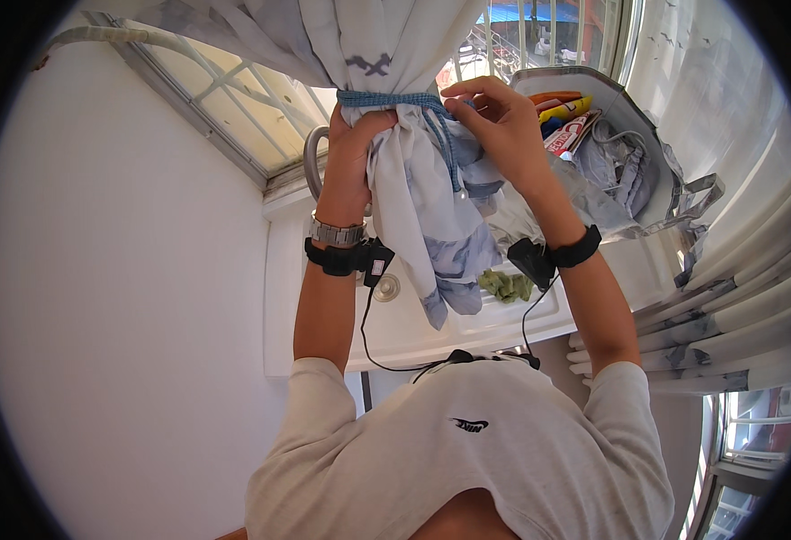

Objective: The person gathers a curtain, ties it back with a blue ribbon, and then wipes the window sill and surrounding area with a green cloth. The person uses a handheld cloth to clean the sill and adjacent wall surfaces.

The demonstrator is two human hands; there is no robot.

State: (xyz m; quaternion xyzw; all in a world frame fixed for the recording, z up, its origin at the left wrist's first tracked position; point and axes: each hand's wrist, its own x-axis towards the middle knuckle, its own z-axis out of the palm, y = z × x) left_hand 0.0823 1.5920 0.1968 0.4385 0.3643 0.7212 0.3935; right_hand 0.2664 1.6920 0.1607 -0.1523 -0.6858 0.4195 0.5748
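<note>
A white curtain [395, 162] with grey-blue printed patches hangs before me, gathered into a bunch. A blue braided cord [388, 99] wraps around the bunch, and its loose ends dangle down the right side. My left hand [353, 145] grips the gathered cloth just below the cord, with the thumb across the front. At the right side of the bunch, my right hand [503, 121] has thumb and forefinger close together at the cord. A bit of blue shows by those fingertips; whether they pinch it firmly is hard to see.
Below the curtain is a white sink [409, 337] with a round drain [386, 288], a grey curved faucet [314, 158] and a crumpled green cloth [507, 286]. An open bag [665, 162] of packets stands at right. Another curtain [706, 324] hangs beside it. Barred windows [233, 101] lie behind.
</note>
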